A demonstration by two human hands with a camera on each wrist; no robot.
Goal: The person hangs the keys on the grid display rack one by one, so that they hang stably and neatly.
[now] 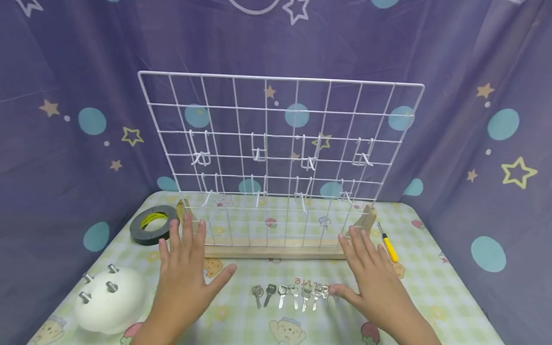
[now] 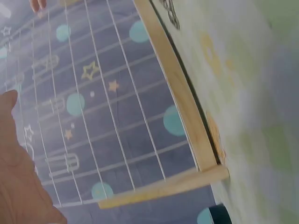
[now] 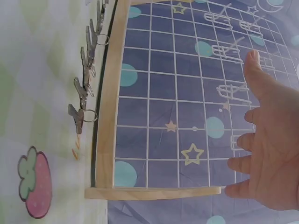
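My left hand is held up with fingers spread and nothing in it, in front of the left part of a white wire grid panel. On the other side my right hand is likewise spread and holds nothing; its thumb overlaps the end of a row of metal keys in the head view. Several keys, some with small rings, lie on the tablecloth between the hands. White wire hooks hang on the grid in two rows, with nothing on them. The panel stands tilted in a wooden base.
A roll of dark tape lies left of the base. Nearer on the left sits a white rounded object with several metal posts sticking up. A yellow-handled screwdriver lies at the right. Behind hangs a purple curtain with stars.
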